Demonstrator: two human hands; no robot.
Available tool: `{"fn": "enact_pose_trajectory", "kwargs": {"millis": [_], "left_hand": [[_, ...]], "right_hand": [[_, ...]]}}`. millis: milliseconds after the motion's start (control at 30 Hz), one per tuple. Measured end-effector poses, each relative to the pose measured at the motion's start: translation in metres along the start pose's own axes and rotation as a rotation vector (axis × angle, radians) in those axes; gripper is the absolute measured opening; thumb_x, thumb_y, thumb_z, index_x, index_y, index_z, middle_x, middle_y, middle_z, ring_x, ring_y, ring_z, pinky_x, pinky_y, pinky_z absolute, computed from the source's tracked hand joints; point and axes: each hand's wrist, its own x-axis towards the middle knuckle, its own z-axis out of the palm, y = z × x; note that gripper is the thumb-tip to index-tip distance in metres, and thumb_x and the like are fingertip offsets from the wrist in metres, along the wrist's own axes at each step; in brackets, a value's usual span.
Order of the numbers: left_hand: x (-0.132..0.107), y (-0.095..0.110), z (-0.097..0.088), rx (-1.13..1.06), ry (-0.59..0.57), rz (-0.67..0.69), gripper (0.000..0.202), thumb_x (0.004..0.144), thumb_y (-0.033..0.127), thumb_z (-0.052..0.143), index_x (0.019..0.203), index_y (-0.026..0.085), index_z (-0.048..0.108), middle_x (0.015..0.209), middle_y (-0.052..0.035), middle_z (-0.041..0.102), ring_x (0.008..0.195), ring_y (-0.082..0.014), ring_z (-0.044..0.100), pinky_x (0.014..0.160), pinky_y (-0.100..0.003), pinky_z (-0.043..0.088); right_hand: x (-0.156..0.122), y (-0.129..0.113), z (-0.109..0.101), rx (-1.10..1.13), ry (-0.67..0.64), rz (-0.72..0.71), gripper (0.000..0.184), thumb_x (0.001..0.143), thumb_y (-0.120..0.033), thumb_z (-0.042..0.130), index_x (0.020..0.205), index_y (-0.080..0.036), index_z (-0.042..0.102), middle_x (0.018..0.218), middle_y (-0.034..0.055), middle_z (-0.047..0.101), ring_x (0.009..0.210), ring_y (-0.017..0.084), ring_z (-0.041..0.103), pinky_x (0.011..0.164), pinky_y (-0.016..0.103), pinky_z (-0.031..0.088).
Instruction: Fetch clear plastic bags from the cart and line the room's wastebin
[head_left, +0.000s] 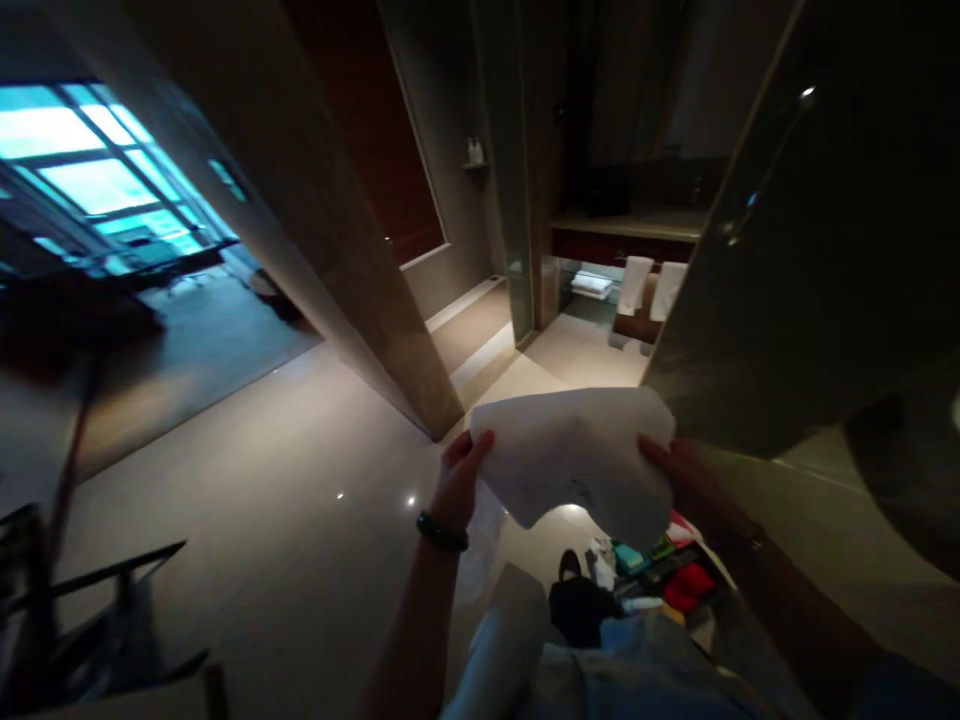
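Note:
Both of my hands hold a white sheet, paper or thin bag (577,455), spread out in front of me at chest height. My left hand (461,480), with a dark bracelet on the wrist, grips its left edge. My right hand (686,480) grips the right edge, with its fingers partly hidden behind the sheet. Below the sheet lies a tray or caddy (660,580) with several small coloured items, red, teal and white.
A dim room with a glossy tiled floor (300,480). A wall corner (420,400) juts out ahead. Beyond is a bathroom counter (630,228) with white towels (637,285) hanging below. A dark glass panel (810,260) stands right. Bright windows (90,170) far left; dark frame (82,620) lower left.

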Motion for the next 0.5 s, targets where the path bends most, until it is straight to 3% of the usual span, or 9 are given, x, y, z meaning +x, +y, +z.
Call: {"fn": "enact_pose_trajectory", "kwargs": {"millis": [167, 267, 367, 500], "left_hand": [[0.094, -0.027, -0.003, 0.229, -0.027, 0.011, 0.050, 0.060, 0.056, 0.086, 0.080, 0.011, 0.072, 0.066, -0.0021, 0.068, 0.061, -0.0155, 0.058, 0.056, -0.025, 0.046], [0.154, -0.036, -0.001, 0.378, -0.048, -0.005, 0.054, 0.058, 0.062, 0.083, 0.070, 0.012, 0.070, 0.062, -0.0028, 0.066, 0.062, -0.0193, 0.060, 0.056, -0.027, 0.047], [0.199, -0.016, 0.013, 0.396, -0.100, -0.031, 0.055, 0.057, 0.065, 0.083, 0.073, 0.013, 0.070, 0.068, -0.0047, 0.070, 0.072, -0.0238, 0.065, 0.063, -0.029, 0.051], [0.236, 0.025, 0.031, 0.256, -0.103, -0.054, 0.056, 0.062, 0.058, 0.085, 0.093, 0.014, 0.072, 0.085, -0.0069, 0.077, 0.086, -0.0265, 0.071, 0.070, -0.030, 0.055]], "right_hand": [[0.041, 0.032, 0.001, 0.124, 0.018, 0.040, 0.062, 0.065, -0.062, 0.083, 0.094, -0.009, 0.070, 0.078, 0.0094, 0.073, 0.070, 0.020, 0.067, 0.064, 0.029, 0.052], [0.074, 0.031, 0.000, 0.169, 0.012, -0.013, 0.053, 0.071, -0.058, 0.080, 0.092, -0.011, 0.072, 0.076, 0.0067, 0.072, 0.067, 0.018, 0.065, 0.064, 0.028, 0.050], [0.107, 0.004, -0.001, 0.203, 0.002, -0.088, 0.047, 0.072, -0.054, 0.081, 0.092, -0.012, 0.073, 0.075, 0.0055, 0.071, 0.063, 0.015, 0.061, 0.061, 0.025, 0.048], [0.163, -0.041, 0.004, 0.251, -0.018, -0.167, 0.054, 0.073, -0.059, 0.079, 0.102, -0.014, 0.071, 0.085, 0.0070, 0.073, 0.065, 0.014, 0.061, 0.060, 0.023, 0.048]]}}
